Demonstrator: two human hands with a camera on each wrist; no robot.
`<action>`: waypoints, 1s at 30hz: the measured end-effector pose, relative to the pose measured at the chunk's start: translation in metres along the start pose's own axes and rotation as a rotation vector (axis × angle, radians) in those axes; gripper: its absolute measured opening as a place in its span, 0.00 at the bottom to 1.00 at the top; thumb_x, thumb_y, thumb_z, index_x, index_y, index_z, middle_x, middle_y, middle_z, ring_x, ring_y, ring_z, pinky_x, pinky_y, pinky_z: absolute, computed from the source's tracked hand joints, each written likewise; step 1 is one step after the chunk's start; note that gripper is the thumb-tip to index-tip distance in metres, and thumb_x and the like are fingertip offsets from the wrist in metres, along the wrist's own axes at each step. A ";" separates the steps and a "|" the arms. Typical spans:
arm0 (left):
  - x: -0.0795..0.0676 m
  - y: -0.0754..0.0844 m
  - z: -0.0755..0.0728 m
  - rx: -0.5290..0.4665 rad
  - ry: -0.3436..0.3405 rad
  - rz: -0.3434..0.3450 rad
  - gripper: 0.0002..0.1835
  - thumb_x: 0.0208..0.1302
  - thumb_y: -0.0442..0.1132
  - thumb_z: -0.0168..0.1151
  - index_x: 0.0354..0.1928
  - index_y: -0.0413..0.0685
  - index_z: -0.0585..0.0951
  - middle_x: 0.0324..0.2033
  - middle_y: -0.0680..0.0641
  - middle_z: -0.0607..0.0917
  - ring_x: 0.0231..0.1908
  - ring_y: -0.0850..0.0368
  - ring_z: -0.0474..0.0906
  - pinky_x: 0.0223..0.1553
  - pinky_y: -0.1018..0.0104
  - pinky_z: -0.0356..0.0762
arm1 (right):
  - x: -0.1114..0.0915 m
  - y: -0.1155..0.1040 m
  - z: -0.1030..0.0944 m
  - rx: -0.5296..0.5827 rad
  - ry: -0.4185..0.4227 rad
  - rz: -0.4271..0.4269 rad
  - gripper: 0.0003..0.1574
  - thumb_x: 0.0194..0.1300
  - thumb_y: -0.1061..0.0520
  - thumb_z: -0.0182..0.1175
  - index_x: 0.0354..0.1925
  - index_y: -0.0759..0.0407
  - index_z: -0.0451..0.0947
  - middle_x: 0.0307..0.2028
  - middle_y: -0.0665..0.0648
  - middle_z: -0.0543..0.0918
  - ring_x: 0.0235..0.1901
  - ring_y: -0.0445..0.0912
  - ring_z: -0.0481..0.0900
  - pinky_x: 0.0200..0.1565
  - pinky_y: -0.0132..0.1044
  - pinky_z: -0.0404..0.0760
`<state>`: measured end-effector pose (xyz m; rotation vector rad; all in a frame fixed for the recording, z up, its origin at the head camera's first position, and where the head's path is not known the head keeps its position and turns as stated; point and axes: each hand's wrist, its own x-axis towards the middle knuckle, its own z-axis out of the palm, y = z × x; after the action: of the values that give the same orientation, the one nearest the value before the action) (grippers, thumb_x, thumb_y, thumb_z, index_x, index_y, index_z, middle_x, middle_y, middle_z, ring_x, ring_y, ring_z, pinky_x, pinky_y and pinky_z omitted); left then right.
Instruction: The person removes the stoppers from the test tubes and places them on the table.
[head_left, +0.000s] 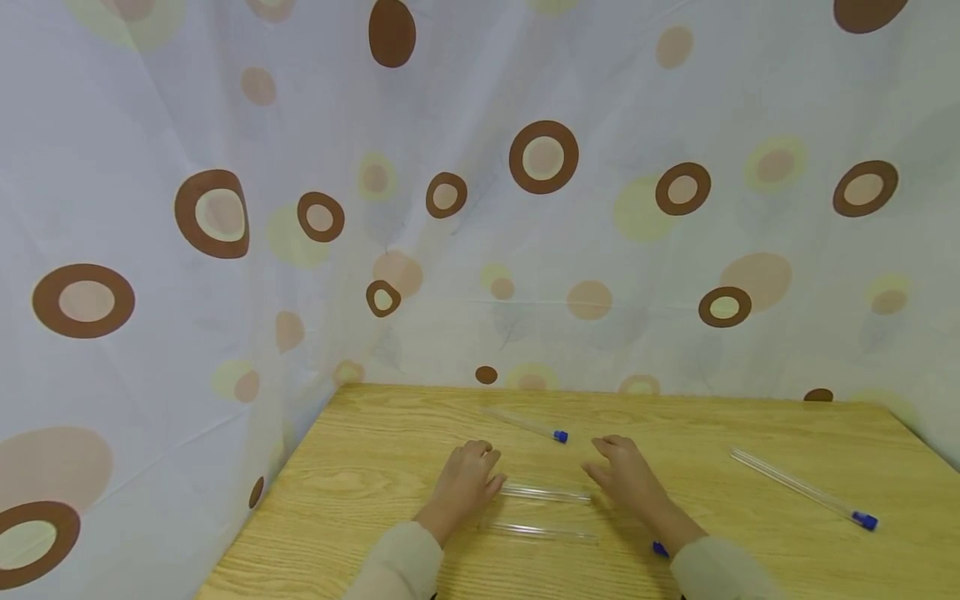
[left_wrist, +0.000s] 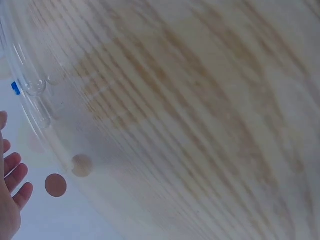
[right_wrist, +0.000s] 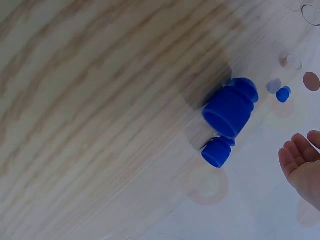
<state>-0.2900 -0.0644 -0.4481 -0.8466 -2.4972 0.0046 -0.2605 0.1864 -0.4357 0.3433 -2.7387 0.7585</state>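
Two clear test tubes lie side by side between my hands: a far tube and a near tube. My left hand hovers at the left end of the far tube, its thumb right at that end. Loosely bent fingers show in the left wrist view. My right hand is beyond the tubes' right ends, with relaxed fingers holding nothing. Next to my right wrist is a blue cap, partly hidden by the arm. Two blue caps, a larger-looking one and another, appear close together in the right wrist view.
A tube with a blue stopper lies farther back, beyond both hands. Off to the right rests another blue-capped tube, slanting across the wooden table. A curtain with brown circles stands at the back and left.
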 end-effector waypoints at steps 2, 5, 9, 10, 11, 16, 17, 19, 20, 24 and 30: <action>0.002 0.000 0.001 0.001 0.009 0.006 0.15 0.58 0.48 0.63 0.42 0.47 0.82 0.41 0.49 0.83 0.42 0.56 0.79 0.44 0.66 0.78 | 0.002 0.000 0.002 0.000 -0.002 0.002 0.27 0.59 0.59 0.61 0.50 0.79 0.72 0.48 0.75 0.75 0.51 0.67 0.72 0.51 0.55 0.76; 0.005 -0.001 0.001 -0.001 0.022 0.019 0.16 0.58 0.48 0.64 0.42 0.46 0.82 0.41 0.49 0.83 0.42 0.56 0.80 0.43 0.66 0.79 | 0.006 0.000 0.006 -0.017 0.002 -0.008 0.27 0.58 0.59 0.62 0.50 0.79 0.72 0.47 0.74 0.76 0.50 0.66 0.73 0.50 0.54 0.77; 0.009 -0.002 0.003 0.013 0.026 0.023 0.16 0.58 0.49 0.64 0.43 0.46 0.82 0.40 0.49 0.84 0.42 0.57 0.80 0.42 0.67 0.79 | 0.013 -0.002 0.009 -0.022 0.008 -0.014 0.27 0.58 0.59 0.63 0.51 0.78 0.72 0.47 0.74 0.76 0.50 0.66 0.73 0.50 0.54 0.77; 0.009 -0.002 0.004 0.016 0.024 0.021 0.16 0.57 0.49 0.64 0.43 0.46 0.82 0.40 0.49 0.84 0.41 0.57 0.80 0.42 0.67 0.80 | 0.015 -0.003 0.009 -0.012 0.003 -0.010 0.28 0.58 0.59 0.62 0.51 0.78 0.72 0.47 0.74 0.76 0.50 0.66 0.72 0.50 0.54 0.77; 0.010 -0.002 0.004 0.015 0.021 0.017 0.16 0.57 0.49 0.64 0.43 0.46 0.82 0.40 0.50 0.84 0.41 0.57 0.80 0.43 0.67 0.80 | 0.017 -0.005 0.010 -0.002 -0.006 -0.005 0.28 0.59 0.59 0.62 0.51 0.79 0.71 0.47 0.74 0.76 0.50 0.66 0.72 0.50 0.54 0.76; 0.012 0.000 0.005 0.032 0.001 0.016 0.16 0.57 0.50 0.64 0.43 0.48 0.82 0.40 0.50 0.84 0.41 0.57 0.80 0.42 0.67 0.80 | 0.023 -0.008 0.012 0.035 -0.048 0.025 0.27 0.60 0.60 0.61 0.52 0.79 0.70 0.49 0.76 0.74 0.52 0.68 0.70 0.52 0.56 0.75; 0.013 0.001 0.005 0.036 -0.005 0.017 0.16 0.57 0.50 0.64 0.43 0.48 0.82 0.40 0.51 0.84 0.41 0.58 0.80 0.42 0.68 0.80 | 0.024 -0.009 0.013 0.033 -0.051 0.028 0.27 0.60 0.60 0.61 0.52 0.79 0.70 0.49 0.76 0.74 0.52 0.68 0.70 0.52 0.56 0.75; 0.013 0.002 0.004 0.038 -0.017 0.012 0.17 0.58 0.50 0.63 0.44 0.48 0.82 0.41 0.51 0.84 0.42 0.57 0.80 0.43 0.68 0.79 | 0.025 -0.009 0.015 0.030 -0.055 0.034 0.27 0.60 0.60 0.61 0.52 0.79 0.70 0.49 0.77 0.73 0.52 0.68 0.70 0.52 0.56 0.75; 0.014 0.002 0.004 0.038 -0.023 0.008 0.17 0.58 0.50 0.63 0.44 0.49 0.82 0.41 0.51 0.84 0.42 0.57 0.80 0.43 0.67 0.79 | 0.026 -0.008 0.016 0.027 -0.056 0.035 0.27 0.60 0.60 0.60 0.52 0.79 0.70 0.50 0.77 0.73 0.52 0.68 0.70 0.52 0.56 0.75; 0.015 0.003 0.003 0.028 -0.066 -0.025 0.17 0.58 0.50 0.62 0.46 0.49 0.82 0.43 0.50 0.83 0.44 0.56 0.79 0.45 0.66 0.79 | 0.029 -0.009 0.020 0.014 -0.062 0.027 0.27 0.60 0.60 0.60 0.52 0.78 0.70 0.50 0.76 0.74 0.52 0.68 0.70 0.52 0.56 0.75; 0.017 0.003 0.001 0.008 -0.108 -0.049 0.18 0.59 0.50 0.62 0.47 0.48 0.81 0.44 0.50 0.83 0.45 0.56 0.79 0.46 0.65 0.79 | 0.033 -0.008 0.022 -0.001 -0.054 0.023 0.26 0.59 0.61 0.61 0.51 0.79 0.71 0.48 0.77 0.74 0.51 0.68 0.72 0.51 0.55 0.76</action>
<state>-0.3001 -0.0520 -0.4422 -0.8007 -2.6165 0.0442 -0.2933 0.1634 -0.4396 0.3372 -2.7984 0.7652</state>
